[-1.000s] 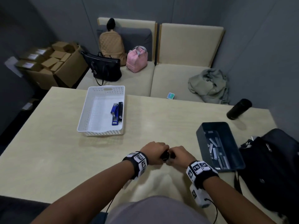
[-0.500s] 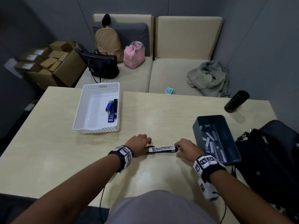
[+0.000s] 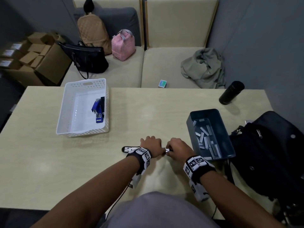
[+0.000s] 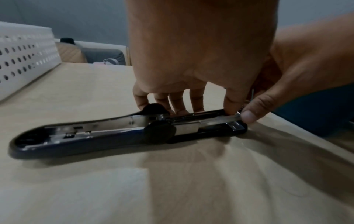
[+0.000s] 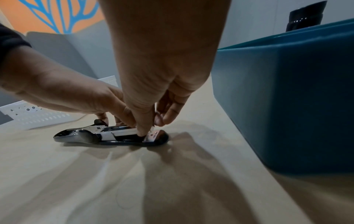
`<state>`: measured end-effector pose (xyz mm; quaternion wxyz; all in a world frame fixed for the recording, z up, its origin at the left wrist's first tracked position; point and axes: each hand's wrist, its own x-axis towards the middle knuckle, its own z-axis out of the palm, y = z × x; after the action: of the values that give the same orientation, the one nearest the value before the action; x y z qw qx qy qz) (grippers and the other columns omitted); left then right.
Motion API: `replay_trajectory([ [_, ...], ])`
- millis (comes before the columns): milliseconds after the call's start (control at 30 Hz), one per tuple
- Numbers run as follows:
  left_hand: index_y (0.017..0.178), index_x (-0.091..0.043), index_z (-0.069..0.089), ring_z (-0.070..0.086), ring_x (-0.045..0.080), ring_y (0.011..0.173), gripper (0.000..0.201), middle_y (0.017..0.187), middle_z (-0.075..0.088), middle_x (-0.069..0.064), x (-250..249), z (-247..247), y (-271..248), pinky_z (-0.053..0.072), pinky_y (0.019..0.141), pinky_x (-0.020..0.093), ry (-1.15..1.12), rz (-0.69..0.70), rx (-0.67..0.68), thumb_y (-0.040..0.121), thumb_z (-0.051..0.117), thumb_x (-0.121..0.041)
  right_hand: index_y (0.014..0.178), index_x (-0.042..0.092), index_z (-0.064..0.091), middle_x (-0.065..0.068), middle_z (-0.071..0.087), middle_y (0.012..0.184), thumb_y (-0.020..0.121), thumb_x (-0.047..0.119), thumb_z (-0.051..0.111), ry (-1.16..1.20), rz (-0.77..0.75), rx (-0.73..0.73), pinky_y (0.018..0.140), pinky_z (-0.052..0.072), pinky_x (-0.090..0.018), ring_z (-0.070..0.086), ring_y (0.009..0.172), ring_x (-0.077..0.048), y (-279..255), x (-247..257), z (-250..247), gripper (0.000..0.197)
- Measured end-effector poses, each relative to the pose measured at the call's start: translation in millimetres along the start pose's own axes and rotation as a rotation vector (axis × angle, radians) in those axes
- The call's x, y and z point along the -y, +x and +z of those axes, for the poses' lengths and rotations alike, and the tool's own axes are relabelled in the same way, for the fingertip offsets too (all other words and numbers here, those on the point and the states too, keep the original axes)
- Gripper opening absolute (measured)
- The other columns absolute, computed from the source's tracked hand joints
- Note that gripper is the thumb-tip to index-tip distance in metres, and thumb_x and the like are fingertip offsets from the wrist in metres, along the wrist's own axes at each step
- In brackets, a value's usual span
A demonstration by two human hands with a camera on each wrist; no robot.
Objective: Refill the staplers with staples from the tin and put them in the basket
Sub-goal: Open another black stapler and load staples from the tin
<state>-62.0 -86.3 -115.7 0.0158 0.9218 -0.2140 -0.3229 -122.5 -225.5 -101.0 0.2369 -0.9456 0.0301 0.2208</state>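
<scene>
Both hands gripped the opened stapler [image 4: 118, 131] lying flat on the table [image 3: 49, 162]: left hand [image 3: 150, 144] steadying its magazine, right hand [image 3: 178, 148] pinching the front end beside the tin [image 3: 212, 134].

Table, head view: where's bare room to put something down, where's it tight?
Free: the near-left table, below the white basket, and the strip between the basket and the tin. Tight: the near right, where both hands work the open stapler beside the tin, with the black bag against it.
</scene>
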Motion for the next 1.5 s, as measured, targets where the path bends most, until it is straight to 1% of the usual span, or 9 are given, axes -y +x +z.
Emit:
replay_trajectory([
  [133, 0.097, -0.026, 0.064, 0.047, 0.031, 0.114, 0.044, 0.115, 0.058, 0.007, -1.8, -2.7, 4.8, 0.034, 0.092, 0.048, -0.105, -0.078, 0.033, 0.071, 0.059, -0.061, 0.096, 0.011, 0.073, -0.009, 0.062, 0.102, 0.081, 0.019, 0.070, -0.007, 0.019, 0.008, 0.079, 0.053, -0.038, 0.063, 0.092, -0.028, 3.9, -1.6, 0.6, 0.017],
  [300, 0.093, -0.027, 0.065, 0.043, 0.032, 0.117, 0.034, 0.115, 0.056, 0.007, -7.4, -0.9, 4.8, 0.033, 0.096, 0.048, -0.209, -0.155, 0.043, 0.071, 0.065, -0.052, 0.093, 0.011, 0.074, -0.009, 0.064, 0.102, 0.080, 0.019, 0.072, -0.016, 0.041, 0.010, 0.077, 0.053, -0.036, 0.064, 0.092, -0.030, 6.8, -1.6, 4.7, 0.016],
  [467, 0.078, -0.029, 0.060, 0.045, 0.032, 0.114, 0.021, 0.110, 0.057, 0.005, -7.7, 0.1, 4.2, 0.033, 0.092, 0.045, -0.284, -0.184, 0.029, 0.068, 0.068, -0.046, 0.093, 0.012, 0.075, -0.010, 0.064, 0.101, 0.079, 0.017, 0.071, -0.004, 0.045, 0.011, 0.077, 0.053, -0.036, 0.064, 0.092, -0.031, 7.5, -2.3, 4.4, 0.016],
  [667, 0.089, -0.026, 0.066, 0.046, 0.032, 0.113, 0.038, 0.113, 0.058, 0.006, -7.8, 1.2, 5.6, 0.035, 0.093, 0.045, -0.259, -0.172, 0.016, 0.064, 0.070, -0.055, 0.095, 0.013, 0.075, -0.011, 0.064, 0.102, 0.081, 0.019, 0.070, 0.012, 0.056, 0.000, 0.078, 0.054, -0.037, 0.064, 0.092, -0.032, 6.4, -2.4, 3.1, 0.016],
  [867, 0.092, -0.023, 0.067, 0.047, 0.030, 0.111, 0.044, 0.110, 0.058, 0.005, -10.5, 2.2, 6.4, 0.036, 0.093, 0.044, -0.236, -0.180, -0.014, 0.065, 0.065, -0.057, 0.094, 0.012, 0.075, -0.011, 0.065, 0.101, 0.083, 0.019, 0.066, 0.022, 0.077, -0.021, 0.078, 0.055, -0.039, 0.065, 0.091, -0.033, 3.6, -0.7, 3.8, 0.015],
  [1067, 0.072, -0.025, 0.060, 0.053, 0.025, 0.101, 0.025, 0.092, 0.064, -0.001, -1.3, 1.7, 0.7, 0.033, 0.085, 0.041, -0.341, -0.197, -0.063, 0.063, 0.068, -0.047, 0.092, 0.012, 0.074, -0.009, 0.063, 0.101, 0.080, 0.021, 0.068, -0.011, 0.081, -0.044, 0.074, 0.051, -0.034, 0.064, 0.091, -0.032, 3.6, 1.9, 7.7, 0.016],
  [1266, 0.075, -0.024, 0.067, 0.046, 0.021, 0.096, 0.036, 0.078, 0.066, -0.008, 37.6, -6.3, -8.8, 0.031, 0.083, 0.041, -0.392, -0.305, -0.095, 0.051, 0.070, -0.051, 0.090, 0.014, 0.075, -0.006, 0.064, 0.101, 0.076, 0.022, 0.071, -0.013, 0.079, -0.024, 0.075, 0.052, -0.033, 0.064, 0.091, -0.030, 6.0, -0.5, 7.7, 0.016],
  [1400, 0.072, -0.023, 0.067, 0.049, 0.022, 0.099, 0.026, 0.071, 0.067, -0.006, 46.6, 5.0, -9.9, 0.031, 0.077, 0.037, -0.518, -0.209, -0.104, 0.057, 0.069, -0.044, 0.091, 0.012, 0.075, -0.008, 0.064, 0.102, 0.079, 0.021, 0.069, -0.044, 0.063, -0.024, 0.075, 0.050, -0.033, 0.064, 0.092, -0.031, 7.2, 4.6, 8.4, 0.016],
  [1500, 0.072, -0.022, 0.067, 0.048, 0.022, 0.097, 0.017, 0.071, 0.057, -0.004, 48.0, 9.8, -11.4, 0.027, 0.075, 0.035, -0.536, -0.125, -0.141, 0.064, 0.070, -0.038, 0.091, 0.011, 0.074, -0.009, 0.064, 0.103, 0.080, 0.021, 0.071, -0.077, 0.054, 0.012, 0.076, 0.053, -0.035, 0.065, 0.089, -0.031, 8.7, 7.3, 6.1, 0.015],
])
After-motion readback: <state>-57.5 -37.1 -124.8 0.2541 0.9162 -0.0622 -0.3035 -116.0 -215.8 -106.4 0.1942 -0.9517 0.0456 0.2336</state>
